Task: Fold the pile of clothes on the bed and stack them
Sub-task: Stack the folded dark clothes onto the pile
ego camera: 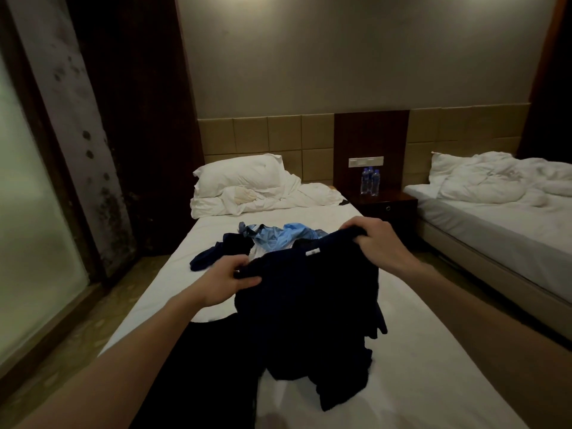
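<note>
Over the near bed [418,382], both hands hold up one dark garment [309,320]. The left hand [230,281] grips its upper edge on the left side, with the thumb on top of the cloth and the fingers curled under it. The right hand [376,243] is higher and farther away, and its fingers are clenched around a bunched part of the same edge. A small white label [312,252] shows near the top of the garment, between the two hands. The lower part of the garment hangs down and its bottom rests crumpled on the white sheet.

Behind the lifted garment lies the pile of clothes [257,243], partly hidden by it. I can see a light blue piece [288,236] in the pile and a dark blue piece [207,258] that spreads to the left on the sheet. Another black cloth [192,366] lies on the bed at the near left, under the left forearm.

At the head of the bed are a white pillow [238,174] and a rumpled white blanket [278,199]. Between the two beds stands a dark nightstand [387,205] with two water bottles [370,181] on it. A second bed [495,230] at the right carries crumpled white bedding [495,178]. On the left side is a large glass pane [31,212] beside a stained wall [83,119].
</note>
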Available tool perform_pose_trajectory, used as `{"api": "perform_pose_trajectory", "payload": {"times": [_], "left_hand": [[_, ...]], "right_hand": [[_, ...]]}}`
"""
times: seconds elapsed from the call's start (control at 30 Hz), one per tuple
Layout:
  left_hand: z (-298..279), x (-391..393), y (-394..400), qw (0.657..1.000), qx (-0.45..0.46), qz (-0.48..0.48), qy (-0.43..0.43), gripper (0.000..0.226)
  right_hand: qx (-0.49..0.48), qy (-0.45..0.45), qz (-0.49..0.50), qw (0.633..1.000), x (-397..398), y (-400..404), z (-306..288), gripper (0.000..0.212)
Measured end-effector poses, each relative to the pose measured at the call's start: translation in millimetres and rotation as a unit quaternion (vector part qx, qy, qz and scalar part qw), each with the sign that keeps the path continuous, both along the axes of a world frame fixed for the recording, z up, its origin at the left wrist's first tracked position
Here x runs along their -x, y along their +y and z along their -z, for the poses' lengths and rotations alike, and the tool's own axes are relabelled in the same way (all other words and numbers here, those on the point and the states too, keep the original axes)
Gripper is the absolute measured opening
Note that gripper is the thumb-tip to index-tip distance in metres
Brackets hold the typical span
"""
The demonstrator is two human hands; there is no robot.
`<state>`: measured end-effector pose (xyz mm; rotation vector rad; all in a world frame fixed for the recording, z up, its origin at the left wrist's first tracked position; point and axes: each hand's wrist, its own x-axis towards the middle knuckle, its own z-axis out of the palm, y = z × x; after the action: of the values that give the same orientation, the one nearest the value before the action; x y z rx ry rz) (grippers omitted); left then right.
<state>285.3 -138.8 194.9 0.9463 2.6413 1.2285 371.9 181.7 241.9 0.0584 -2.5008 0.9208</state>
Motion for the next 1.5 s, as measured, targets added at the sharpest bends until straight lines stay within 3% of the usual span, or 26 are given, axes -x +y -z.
{"api": "perform_pose_trajectory", "payload": {"times": [0.2,0.37,0.47,0.73,0.83,0.97,1.07,1.23,1.5], "left_hand": [[-32,-21,-5,0.991,-0.055,-0.069,0.101,0.020],[-48,-42,-12,0.970,-0.175,-0.119,0.122,0.027],[-61,-66,-11,0.950,-0.214,-0.143,0.179,0.020],[-123,-143,-2,0.883,-0.171,-0.224,0.375,0.011],[-151,-166,-2,0.849,-0.191,-0.232,0.435,0.011],[-181,-170,0,0.797,-0.189,-0.249,0.517,0.019],[-188,-156,4,0.784,-0.142,-0.269,0.541,0.028],[-171,-98,20,0.798,-0.039,-0.314,0.513,0.039],[-40,61,74,0.867,0.068,-0.288,0.400,0.034]], "right_hand": [[-0.022,-0.048,0.030,0.998,-23,21,-15,0.018],[-0.077,-0.059,-0.064,0.993,-61,27,-33,0.036],[-0.076,-0.001,-0.069,0.995,-83,27,-43,0.032],[0.059,0.171,-0.047,0.982,-156,11,-91,0.014],[0.084,0.259,-0.032,0.962,-178,5,-115,0.020],[0.074,0.317,-0.004,0.946,-183,6,-137,0.016],[-0.003,0.318,0.052,0.947,-161,20,-140,0.008],[-0.124,0.264,0.144,0.946,-100,53,-118,0.010],[-0.124,0.132,0.155,0.971,59,96,-14,0.014]]}}
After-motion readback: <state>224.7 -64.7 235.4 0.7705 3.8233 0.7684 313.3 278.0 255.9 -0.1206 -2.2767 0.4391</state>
